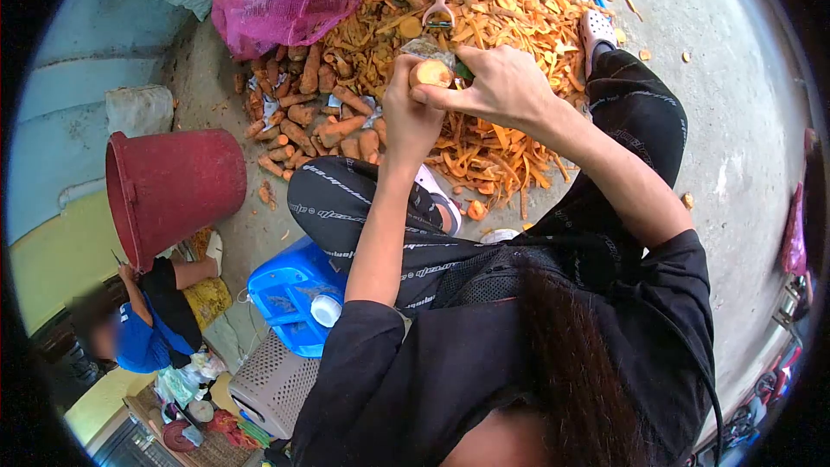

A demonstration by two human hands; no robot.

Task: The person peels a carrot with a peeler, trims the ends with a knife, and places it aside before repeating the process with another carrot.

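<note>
One carrot [430, 74] between hands: left hand [408, 117] grips it below, right hand [506, 86] closed, thumb against it.

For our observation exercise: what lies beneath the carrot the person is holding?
Beneath the carrot, held in the left hand with the right hand at its end, lies a heap of orange peelings, unpeeled carrots beside it. Hands and heap cover the floor directly below.

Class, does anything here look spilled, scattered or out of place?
Orange carrot peelings lie strewn across the grey concrete floor, stray bits scattered rightwards. A pink-handled peeler lies loose on the heap, beyond the stubby orange carrot in the left hand.
</note>
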